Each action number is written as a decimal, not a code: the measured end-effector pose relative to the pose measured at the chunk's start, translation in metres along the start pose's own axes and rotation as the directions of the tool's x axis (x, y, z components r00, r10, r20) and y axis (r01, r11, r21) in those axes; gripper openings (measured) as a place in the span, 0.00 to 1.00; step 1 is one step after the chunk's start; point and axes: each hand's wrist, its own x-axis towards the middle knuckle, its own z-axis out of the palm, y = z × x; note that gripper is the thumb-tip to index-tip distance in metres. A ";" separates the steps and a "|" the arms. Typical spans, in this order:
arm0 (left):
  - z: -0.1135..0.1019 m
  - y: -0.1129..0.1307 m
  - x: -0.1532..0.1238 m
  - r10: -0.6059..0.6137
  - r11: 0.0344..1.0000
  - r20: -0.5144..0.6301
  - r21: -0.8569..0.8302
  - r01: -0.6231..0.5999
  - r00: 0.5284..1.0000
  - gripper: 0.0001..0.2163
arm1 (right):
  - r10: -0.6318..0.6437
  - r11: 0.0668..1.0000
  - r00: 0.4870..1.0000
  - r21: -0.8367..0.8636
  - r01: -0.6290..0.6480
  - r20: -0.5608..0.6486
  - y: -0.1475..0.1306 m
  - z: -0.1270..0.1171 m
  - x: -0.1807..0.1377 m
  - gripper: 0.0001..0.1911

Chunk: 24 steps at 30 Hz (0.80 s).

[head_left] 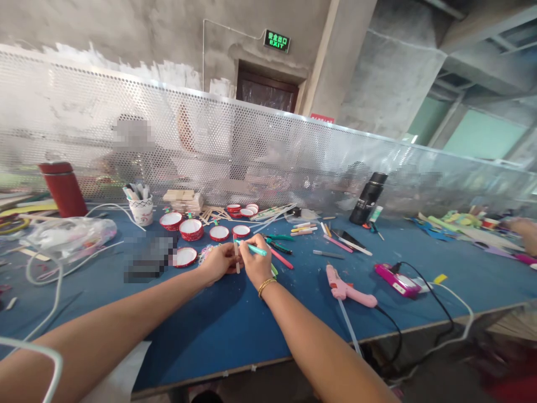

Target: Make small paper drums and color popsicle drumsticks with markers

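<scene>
Between the fingers of my left hand [220,262] a flat wooden craft stick [235,254] is held upright above the blue table. My right hand [255,262], with a gold bracelet at the wrist, grips a turquoise marker pen [257,249] in a writing hold. The pen's tip end points at the stick and looks to be touching or very close to it. Just behind my hands are several red-rimmed white round dishes [218,233]. A pair of green-handled pliers [279,244] and a red marker [282,258] lie beside my right hand.
A pink glue gun [350,288] and a magenta power strip [396,280] with cables lie to the right. Black [369,198] and red bottles [62,189] stand farther back, near a paper cup of pens [141,210]. A perforated metal screen [268,151] borders the table's back.
</scene>
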 end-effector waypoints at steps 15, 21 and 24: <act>0.005 0.006 -0.005 -0.006 1.000 -0.027 -0.006 0.006 1.000 0.17 | 0.002 1.000 1.000 0.019 -0.003 0.012 -0.004 0.000 -0.001 0.12; 0.003 0.005 -0.003 -0.004 1.000 -0.007 0.000 0.004 1.000 0.17 | -0.020 1.000 1.000 0.001 0.020 -0.014 -0.001 0.000 0.001 0.12; 0.001 0.003 -0.001 -0.019 1.000 -0.008 0.010 0.019 1.000 0.16 | 0.000 1.000 0.999 -0.003 0.000 -0.046 0.002 0.000 0.002 0.12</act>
